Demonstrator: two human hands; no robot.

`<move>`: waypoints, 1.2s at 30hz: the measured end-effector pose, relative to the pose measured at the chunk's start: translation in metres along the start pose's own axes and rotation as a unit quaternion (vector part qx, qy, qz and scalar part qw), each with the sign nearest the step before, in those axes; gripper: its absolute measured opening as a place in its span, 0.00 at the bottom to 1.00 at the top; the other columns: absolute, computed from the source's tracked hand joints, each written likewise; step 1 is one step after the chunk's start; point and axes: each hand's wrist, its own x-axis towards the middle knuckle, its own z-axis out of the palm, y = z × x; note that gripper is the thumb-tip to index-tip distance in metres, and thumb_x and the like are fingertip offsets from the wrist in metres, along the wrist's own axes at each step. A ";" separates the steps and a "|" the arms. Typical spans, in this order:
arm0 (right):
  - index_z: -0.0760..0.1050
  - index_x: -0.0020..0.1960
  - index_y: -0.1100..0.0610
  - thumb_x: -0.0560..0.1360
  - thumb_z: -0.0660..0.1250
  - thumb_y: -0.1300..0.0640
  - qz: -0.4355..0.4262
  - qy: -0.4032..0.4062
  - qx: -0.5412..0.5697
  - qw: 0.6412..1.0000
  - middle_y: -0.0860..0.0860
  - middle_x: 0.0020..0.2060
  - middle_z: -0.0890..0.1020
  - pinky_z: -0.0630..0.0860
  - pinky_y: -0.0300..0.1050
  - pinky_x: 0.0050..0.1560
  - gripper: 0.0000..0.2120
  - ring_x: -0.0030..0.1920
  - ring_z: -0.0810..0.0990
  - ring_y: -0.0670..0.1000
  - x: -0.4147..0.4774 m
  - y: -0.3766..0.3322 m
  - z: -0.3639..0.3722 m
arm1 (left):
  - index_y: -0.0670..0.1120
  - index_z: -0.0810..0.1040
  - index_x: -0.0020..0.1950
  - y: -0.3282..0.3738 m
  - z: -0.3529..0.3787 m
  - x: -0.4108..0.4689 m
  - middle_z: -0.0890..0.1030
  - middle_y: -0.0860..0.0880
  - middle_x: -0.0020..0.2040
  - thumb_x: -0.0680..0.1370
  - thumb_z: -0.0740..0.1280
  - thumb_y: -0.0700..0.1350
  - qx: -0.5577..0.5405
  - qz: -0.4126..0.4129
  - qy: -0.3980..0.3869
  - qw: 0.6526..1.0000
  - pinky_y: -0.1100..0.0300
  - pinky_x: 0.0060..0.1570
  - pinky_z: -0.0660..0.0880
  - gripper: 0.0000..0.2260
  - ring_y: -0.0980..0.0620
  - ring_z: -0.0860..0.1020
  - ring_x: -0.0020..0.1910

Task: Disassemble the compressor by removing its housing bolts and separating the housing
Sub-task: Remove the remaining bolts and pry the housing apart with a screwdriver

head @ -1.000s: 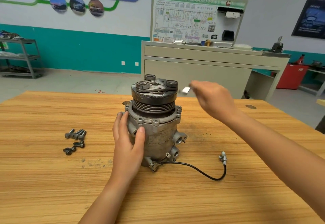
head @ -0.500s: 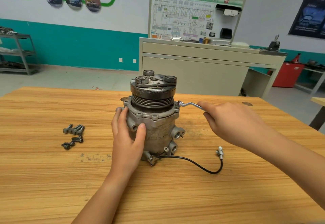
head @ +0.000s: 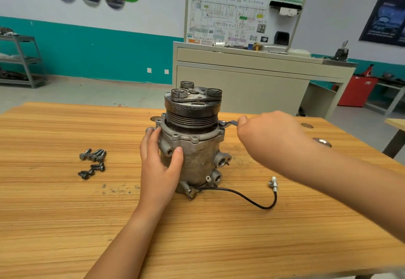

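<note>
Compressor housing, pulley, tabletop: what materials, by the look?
The housing looks like cast aluminium: dull grey, grimy, moulded bosses. The pulley seems dark steel, grooved, with rusty staining. The tabletop shows striped wood grain with a smooth sheen, possibly laminate; cannot tell.

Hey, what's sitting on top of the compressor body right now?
A dark grooved pulley sits on the compressor, capped by a plate with three round bosses. Whatever lies under the pulley is covered.

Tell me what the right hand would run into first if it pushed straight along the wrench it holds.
Most likely the compressor: the right hand points its wrench left, and the wrench head sits at the housing flange beneath the pulley. Depth is uncertain from one view.
</note>
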 end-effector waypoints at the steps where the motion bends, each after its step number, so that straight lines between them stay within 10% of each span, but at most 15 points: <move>1: 0.68 0.60 0.59 0.77 0.55 0.66 -0.003 0.008 0.000 1.000 0.50 0.28 0.62 0.58 0.41 0.22 0.13 0.25 0.60 0.49 0.001 0.004 0.001 | 0.49 0.62 0.73 0.000 0.000 0.000 0.59 0.52 0.74 0.77 0.64 0.44 -0.003 -0.004 -0.002 1.000 0.70 0.65 0.55 0.25 0.61 0.56 0.71; 14: 0.67 0.63 0.55 0.76 0.56 0.67 -0.047 0.157 0.042 0.986 0.51 0.36 0.76 0.69 0.43 0.28 0.18 0.30 0.72 0.51 0.069 0.052 0.066 | 0.49 0.63 0.72 0.001 -0.001 0.001 0.60 0.51 0.73 0.77 0.64 0.44 -0.006 -0.004 -0.002 1.000 0.54 0.71 0.59 0.24 0.54 0.60 0.72; 19: 0.79 0.46 0.66 0.67 0.67 0.75 -0.058 0.363 0.247 0.896 0.59 0.38 0.83 0.77 0.47 0.36 0.10 0.36 0.81 0.57 0.099 0.018 0.092 | 0.51 0.65 0.71 -0.004 -0.002 0.000 0.63 0.53 0.72 0.76 0.66 0.45 -0.003 -0.001 0.014 1.000 0.51 0.69 0.63 0.24 0.52 0.64 0.71; 22: 0.78 0.49 0.67 0.70 0.63 0.73 -0.061 0.398 0.290 0.868 0.61 0.44 0.83 0.76 0.55 0.50 0.10 0.42 0.82 0.60 0.108 0.006 0.089 | 0.51 0.66 0.71 -0.005 -0.002 0.000 0.63 0.54 0.72 0.76 0.66 0.44 -0.003 0.001 0.019 1.000 0.55 0.68 0.63 0.24 0.52 0.65 0.70; 26: 0.73 0.62 0.65 0.76 0.61 0.65 0.040 0.415 0.387 0.822 0.61 0.45 0.82 0.74 0.50 0.42 0.15 0.43 0.80 0.61 0.090 0.015 0.087 | 0.49 0.65 0.71 -0.005 0.001 0.000 0.60 0.53 0.72 0.76 0.67 0.48 0.005 0.016 0.025 1.000 0.70 0.67 0.57 0.24 0.57 0.60 0.71; 30: 0.67 0.68 0.64 0.77 0.60 0.63 0.036 0.402 0.314 0.859 0.59 0.36 0.80 0.70 0.46 0.28 0.19 0.33 0.77 0.60 0.046 0.020 0.085 | 0.48 0.63 0.72 -0.005 0.004 -0.003 0.52 0.53 0.76 0.72 0.61 0.52 0.009 0.026 0.032 0.999 0.84 0.58 0.48 0.28 0.68 0.50 0.69; 36: 0.66 0.70 0.60 0.79 0.55 0.58 0.019 0.280 0.231 0.932 0.55 0.34 0.81 0.68 0.44 0.21 0.20 0.26 0.76 0.56 -0.009 0.011 0.091 | 0.47 0.62 0.73 -0.012 0.008 -0.004 0.47 0.58 0.73 0.75 0.59 0.50 0.047 0.069 0.038 0.996 0.61 0.70 0.48 0.27 0.64 0.45 0.72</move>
